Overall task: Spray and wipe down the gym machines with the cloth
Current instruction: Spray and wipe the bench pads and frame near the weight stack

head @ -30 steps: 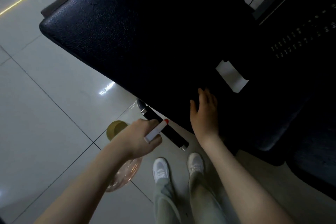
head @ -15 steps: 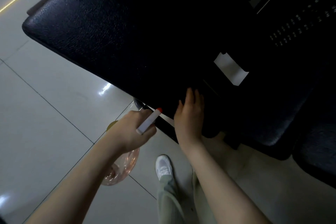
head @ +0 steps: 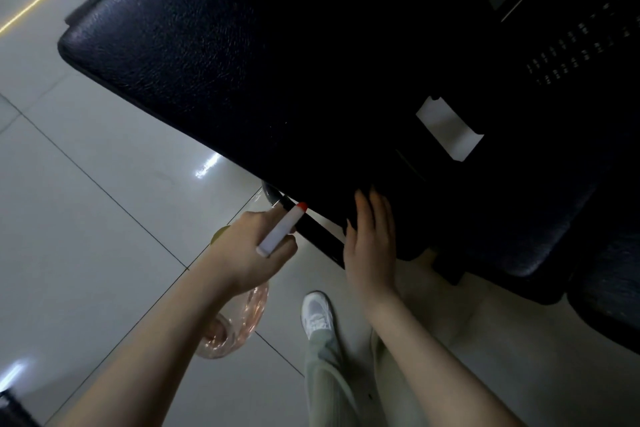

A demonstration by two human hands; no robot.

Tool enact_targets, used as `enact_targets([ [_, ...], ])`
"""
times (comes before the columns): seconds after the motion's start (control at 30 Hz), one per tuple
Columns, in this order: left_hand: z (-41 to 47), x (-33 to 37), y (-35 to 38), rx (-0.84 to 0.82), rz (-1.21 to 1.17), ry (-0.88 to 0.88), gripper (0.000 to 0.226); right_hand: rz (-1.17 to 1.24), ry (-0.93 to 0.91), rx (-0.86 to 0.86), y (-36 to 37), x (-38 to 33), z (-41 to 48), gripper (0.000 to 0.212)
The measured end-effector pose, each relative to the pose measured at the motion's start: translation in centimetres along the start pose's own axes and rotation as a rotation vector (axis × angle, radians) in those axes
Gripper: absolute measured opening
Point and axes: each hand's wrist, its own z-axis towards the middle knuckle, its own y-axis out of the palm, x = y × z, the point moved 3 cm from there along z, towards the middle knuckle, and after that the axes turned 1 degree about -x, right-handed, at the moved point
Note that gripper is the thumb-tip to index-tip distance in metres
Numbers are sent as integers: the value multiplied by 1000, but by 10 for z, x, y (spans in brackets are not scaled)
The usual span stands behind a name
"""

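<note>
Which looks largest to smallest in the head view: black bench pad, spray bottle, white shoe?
1. black bench pad
2. spray bottle, partly behind the left hand
3. white shoe, though farther from the camera than the bottle

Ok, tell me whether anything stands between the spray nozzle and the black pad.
Nothing visible does. The left hand holds the spray bottle, its nozzle at the near edge of the black pad; the right hand rests on the pad, to one side.

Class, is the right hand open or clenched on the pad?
Open: the right hand rests on the black pad, fingers straight.
</note>
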Motion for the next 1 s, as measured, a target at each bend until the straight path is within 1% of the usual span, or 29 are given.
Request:
enact_targets([
  [0.07,-3,0,-2,21,-32,-12,33,3,-71,-27,5,-22,22,44],
  [0.23,-11,-5,-11,80,-72,-72,46,46,-276,-38,24,-78,82,42],
  [0.3,-14,-9,-14,107,-81,-87,45,56,-324,-67,26,-85,92,48],
  [0.37,-18,-12,-17,126,-90,-109,44,28,-387,-132,21,-72,84,42],
  [0.43,-22,-11,-20,134,-100,-115,42,-20,-415,-188,10,-46,61,42],
  [0.53,-26,-10,-23,137,-107,-120,42,-39,-392,-191,-2,-16,34,42],
  [0.6,-28,-10,-26,147,-121,-127,42,-19,-347,-135,1,-21,35,41],
  [0.67,-29,-9,-27,156,-129,-135,42,8,-330,-106,10,-45,48,40],
  [0.77,-32,-8,-27,172,-135,-138,39,91,-437,-130,30,-92,80,38],
  [0.87,-33,-5,-28,162,-143,-133,43,105,-567,-108,39,-121,111,31],
  [0.93,-32,-3,-29,164,-142,-143,43,90,-676,-180,36,-116,113,32],
  [1.0,-30,-2,-31,161,-147,-154,40,60,-756,-221,28,-95,113,33],
])
